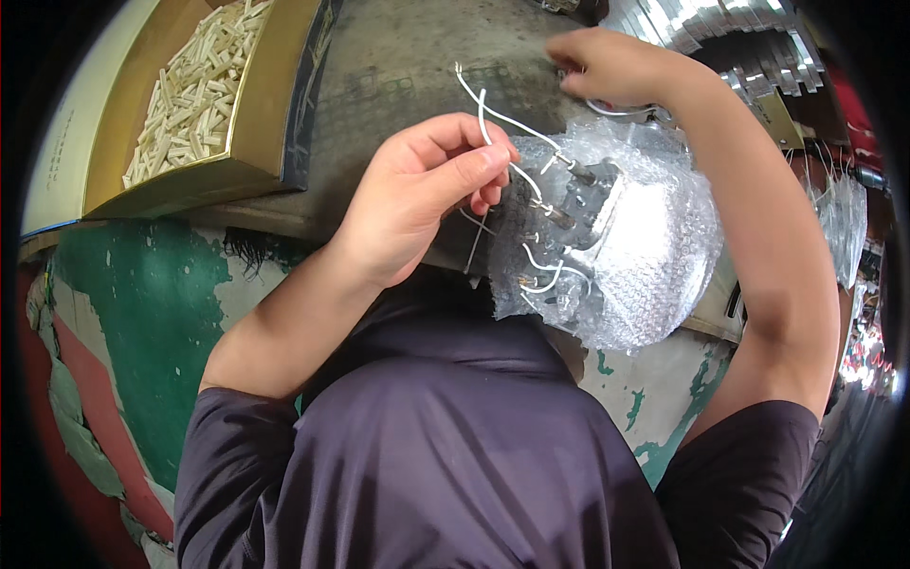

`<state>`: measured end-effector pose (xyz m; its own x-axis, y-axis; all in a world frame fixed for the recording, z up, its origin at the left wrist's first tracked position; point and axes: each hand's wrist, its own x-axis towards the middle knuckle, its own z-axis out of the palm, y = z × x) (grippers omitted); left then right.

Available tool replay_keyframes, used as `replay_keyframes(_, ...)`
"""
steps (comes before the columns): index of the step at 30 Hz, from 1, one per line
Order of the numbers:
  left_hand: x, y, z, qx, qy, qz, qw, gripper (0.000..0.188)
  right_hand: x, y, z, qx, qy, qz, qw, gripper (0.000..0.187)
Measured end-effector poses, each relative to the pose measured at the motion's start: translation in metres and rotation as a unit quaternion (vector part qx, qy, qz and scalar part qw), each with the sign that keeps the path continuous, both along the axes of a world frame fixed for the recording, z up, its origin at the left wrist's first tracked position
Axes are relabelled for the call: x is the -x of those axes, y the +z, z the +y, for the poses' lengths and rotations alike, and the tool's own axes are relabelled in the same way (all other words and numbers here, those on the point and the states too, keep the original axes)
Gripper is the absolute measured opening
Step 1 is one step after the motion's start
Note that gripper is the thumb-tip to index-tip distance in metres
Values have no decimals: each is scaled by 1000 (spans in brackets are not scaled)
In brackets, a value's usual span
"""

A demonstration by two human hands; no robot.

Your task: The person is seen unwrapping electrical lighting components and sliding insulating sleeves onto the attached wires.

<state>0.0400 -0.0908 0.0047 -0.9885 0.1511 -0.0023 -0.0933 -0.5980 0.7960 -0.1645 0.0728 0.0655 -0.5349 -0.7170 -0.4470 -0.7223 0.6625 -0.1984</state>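
Observation:
My left hand point(427, 185) pinches thin white wires point(493, 119) that run from a small metal part point(578, 204) lying on a bubble-wrap bundle point(645, 247). The bundle rests at the near edge of a dark grey work surface point(398, 76). My right hand point(611, 66) reaches farther back on the surface, its fingers closed over another white wire point(616, 111). More white wire loops point(545, 275) stick out of the bundle's lower left side. My dark shirt fills the lower part of the view.
A gold-coloured open box point(256, 123) full of small white sticks stands at the back left. Shiny metal strips point(720, 38) lie stacked at the back right. More bubble-wrapped pieces point(844, 228) hang at the right. The floor point(142, 313) below is green and red.

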Motion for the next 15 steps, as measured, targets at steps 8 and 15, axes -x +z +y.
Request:
replay_keyframes(8,3,-20,-7,-3,-49,-20,999,13,-112,84,12,194,11,130,972,26)
replay_keyframes(15,9,-22,-6,11,-82,7,997,15,-151,87,18,89,123,179,972,26)
